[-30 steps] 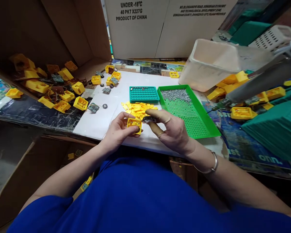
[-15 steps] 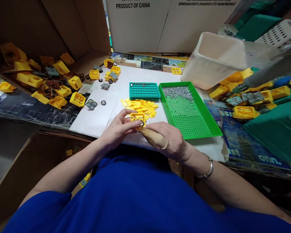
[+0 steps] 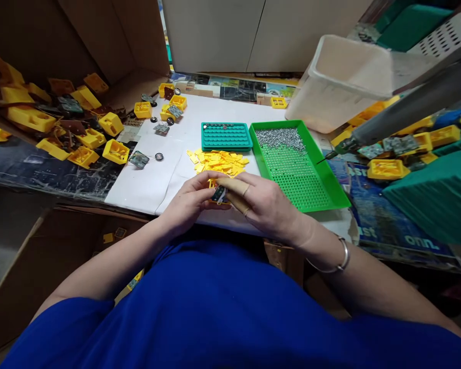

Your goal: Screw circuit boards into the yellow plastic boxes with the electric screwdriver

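My left hand (image 3: 190, 202) is closed around a small yellow plastic housing (image 3: 212, 183), holding it just in front of the pile of yellow plastic pieces (image 3: 217, 163). A small dark circuit board (image 3: 218, 193) sits at the housing's opening, tilted. My right hand (image 3: 267, 202), with tan finger cots on its fingers, pinches at the board's right edge. Its fingers hide part of the housing. Beyond the yellow pieces lies a teal tray with rows of pockets (image 3: 226, 136), with a few small round parts along its far row.
A green perforated tray (image 3: 322, 179) holds many small screws (image 3: 278, 139). Above its right edge hangs an electric screwdriver (image 3: 349, 145). Yellow housings with boards (image 3: 115, 151) fill the cardboard box at left. A translucent bin (image 3: 334, 97) stands behind, and more housings (image 3: 386, 169) lie right.
The housing has been turned in my hands, and the circuit board now shows at its opening where a round part showed before. The screwdriver has swung lower into view on the right.
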